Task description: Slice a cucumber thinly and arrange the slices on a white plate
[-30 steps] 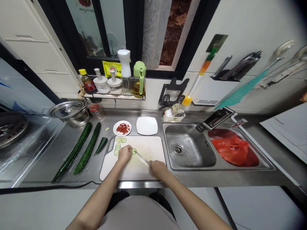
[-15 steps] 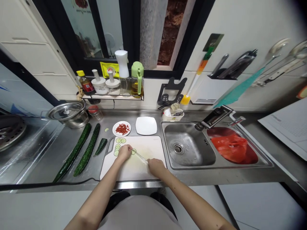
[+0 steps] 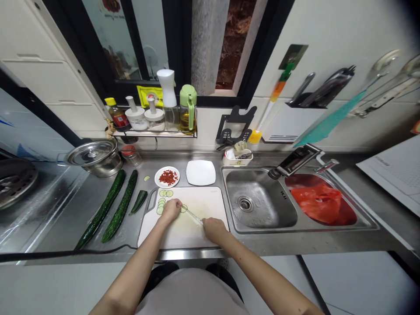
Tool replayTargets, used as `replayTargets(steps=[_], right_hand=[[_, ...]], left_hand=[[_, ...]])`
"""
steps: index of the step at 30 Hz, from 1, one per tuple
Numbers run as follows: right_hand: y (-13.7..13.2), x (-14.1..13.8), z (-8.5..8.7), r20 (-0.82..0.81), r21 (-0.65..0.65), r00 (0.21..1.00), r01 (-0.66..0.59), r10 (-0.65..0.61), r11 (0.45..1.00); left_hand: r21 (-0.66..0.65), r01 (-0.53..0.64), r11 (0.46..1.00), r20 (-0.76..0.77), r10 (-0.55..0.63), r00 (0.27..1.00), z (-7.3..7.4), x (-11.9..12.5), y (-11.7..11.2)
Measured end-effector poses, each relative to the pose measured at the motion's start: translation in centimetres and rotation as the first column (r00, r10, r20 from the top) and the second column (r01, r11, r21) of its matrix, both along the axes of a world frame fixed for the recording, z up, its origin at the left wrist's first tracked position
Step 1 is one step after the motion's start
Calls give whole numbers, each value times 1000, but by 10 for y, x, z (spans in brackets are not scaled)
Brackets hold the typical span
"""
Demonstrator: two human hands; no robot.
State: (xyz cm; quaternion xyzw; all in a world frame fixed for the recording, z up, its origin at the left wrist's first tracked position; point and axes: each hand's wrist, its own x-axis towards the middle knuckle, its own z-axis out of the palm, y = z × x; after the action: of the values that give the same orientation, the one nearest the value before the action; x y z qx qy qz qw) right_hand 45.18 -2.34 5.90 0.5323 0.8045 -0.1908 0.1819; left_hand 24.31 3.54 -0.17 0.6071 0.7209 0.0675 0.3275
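On the white cutting board (image 3: pixel 203 201), my right hand (image 3: pixel 214 230) is closed around the handle of a small knife (image 3: pixel 193 215). The blade points left and its tip reaches a thin cucumber slice (image 3: pixel 184 209). My left hand (image 3: pixel 171 210) has its fingers pinched at the left edge of that slice; the fingertips are partly hidden. More cucumber slices (image 3: pixel 166 193) lie in overlapping rows on the board's upper left, some beside my left hand. Left of the board are a short cut cucumber piece (image 3: pixel 138 201) and two long cucumbers (image 3: pixel 120 210) (image 3: pixel 102 210).
Behind the board stand a plate of red bits (image 3: pixel 168 176) and a white square plate (image 3: pixel 201 172). To the right is a steel sink (image 3: pixel 262 223) with a faucet (image 3: pixel 295 162) and a red bag (image 3: pixel 316 203). A lidded pot (image 3: pixel 98 159) stands back left. A black cable (image 3: pixel 65 254) crosses the front edge.
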Motion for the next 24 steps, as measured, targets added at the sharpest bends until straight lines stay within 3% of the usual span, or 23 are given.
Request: replayTargets(steps=[10,24], right_hand=[[1,-2,8,23,-18,1000,11,-11,1000],[-18,27,15,10,-70,998,56,-56,996]], left_hand=[[1,4,1000,-12,-4,1000,1,0,0],[-10,-67,998,-45,66,997,7,7,-7]])
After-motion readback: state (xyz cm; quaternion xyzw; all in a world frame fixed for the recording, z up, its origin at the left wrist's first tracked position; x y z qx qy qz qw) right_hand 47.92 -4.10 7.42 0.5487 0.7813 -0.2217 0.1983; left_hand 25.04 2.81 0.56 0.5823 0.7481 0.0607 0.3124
